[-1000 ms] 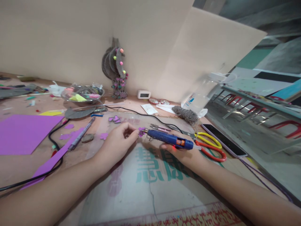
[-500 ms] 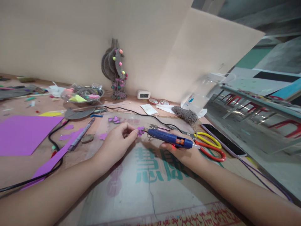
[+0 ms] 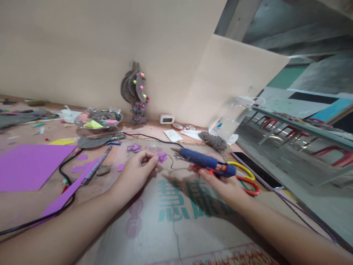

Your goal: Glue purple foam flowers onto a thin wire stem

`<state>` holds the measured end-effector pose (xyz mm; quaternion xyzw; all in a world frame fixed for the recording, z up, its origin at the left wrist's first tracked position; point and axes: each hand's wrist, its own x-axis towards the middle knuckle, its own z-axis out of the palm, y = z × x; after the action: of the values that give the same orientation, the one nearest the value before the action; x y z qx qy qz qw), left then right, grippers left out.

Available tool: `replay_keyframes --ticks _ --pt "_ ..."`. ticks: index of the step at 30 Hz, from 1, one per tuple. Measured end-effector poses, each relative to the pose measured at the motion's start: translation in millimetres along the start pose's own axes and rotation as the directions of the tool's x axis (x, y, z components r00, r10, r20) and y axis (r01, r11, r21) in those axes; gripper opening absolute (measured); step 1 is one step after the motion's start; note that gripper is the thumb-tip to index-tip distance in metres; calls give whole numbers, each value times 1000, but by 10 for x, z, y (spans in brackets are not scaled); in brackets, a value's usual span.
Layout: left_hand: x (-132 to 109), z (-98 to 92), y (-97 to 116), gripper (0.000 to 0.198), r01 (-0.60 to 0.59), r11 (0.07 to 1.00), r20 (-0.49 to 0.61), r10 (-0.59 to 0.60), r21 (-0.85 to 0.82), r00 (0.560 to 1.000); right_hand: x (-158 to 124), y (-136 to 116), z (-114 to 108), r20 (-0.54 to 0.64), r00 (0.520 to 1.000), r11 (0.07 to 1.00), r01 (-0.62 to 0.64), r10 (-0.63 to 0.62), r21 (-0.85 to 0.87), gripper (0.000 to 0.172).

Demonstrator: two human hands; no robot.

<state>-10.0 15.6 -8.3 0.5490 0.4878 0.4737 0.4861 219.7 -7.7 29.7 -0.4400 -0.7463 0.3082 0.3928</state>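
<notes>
Between the thumb and fingers of my left hand (image 3: 142,169) is a small purple flower cutout (image 3: 162,158) with a grey coil of yarn on it. A loose grey strand (image 3: 171,163) trails rightward from the flower. My right hand (image 3: 217,180) is wrapped round a blue hot glue gun (image 3: 204,158), whose nozzle points left toward the flower, a short gap away. A red light glows at its grip. Just behind my left hand lie other purple pieces with grey yarn (image 3: 134,148). Scissors with yellow and red handles (image 3: 250,184) lie partly hidden behind my right hand.
A purple sheet (image 3: 35,165), a pen (image 3: 96,165) and a black cord (image 3: 62,169) lie at left. A bowl of craft bits (image 3: 118,119) and a hanging grey ornament (image 3: 132,88) stand behind. At right are a yarn skein (image 3: 213,141) and a phone (image 3: 256,170).
My right hand has drawn the glue gun away to the right, so its nozzle is off the flower. My left hand still holds the flower. The view has tipped slightly upward.
</notes>
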Motion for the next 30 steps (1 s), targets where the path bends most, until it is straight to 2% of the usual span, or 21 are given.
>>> replay_keyframes --ticks 3,5,8,12,13,17,20,23,26,28,30 --pt "-12 2 8 21 -12 1000 8 11 27 1000 68 -129 -104 -130 991 998 24 -16 60 24" --pt "-15 2 3 21 -22 999 14 22 43 1000 207 -186 -191 -188 982 999 15 -9 31 27" --pt "-7 1 -19 21 -41 996 21 39 78 999 552 -151 -323 -181 980 991 -102 84 -92 34" --pt "7 4 -41 21 -43 993 29 40 111 999 1081 121 -420 -235 948 927 -271 212 -258 45" --pt "7 6 -42 21 -38 993 31 34 112 999 1190 213 -419 -239 942 894 -306 235 -328 43" --pt "1 14 -37 22 -23 996 36 20 90 999 1465 604 -308 -234 938 857 -331 254 -395 29" --pt "-4 14 -32 22 -20 996 43 16 86 999 1541 845 -196 -240 934 831 -346 263 -435 24" --pt "-3 10 -28 22 -21 994 46 16 109 999 1546 961 -173 -249 934 819 -348 257 -456 25" --pt "-3 7 -20 23 -23 993 35 19 113 999 1438 937 -227 -297 935 825 -321 196 -465 33" --pt "-5 10 -17 21 -22 996 28 20 90 999 1279 848 -240 -375 919 828 -304 123 -472 44" --pt "-3 14 -24 18 -12 999 33 10 44 999 1059 698 -197 -441 897 839 -262 30 -477 46"
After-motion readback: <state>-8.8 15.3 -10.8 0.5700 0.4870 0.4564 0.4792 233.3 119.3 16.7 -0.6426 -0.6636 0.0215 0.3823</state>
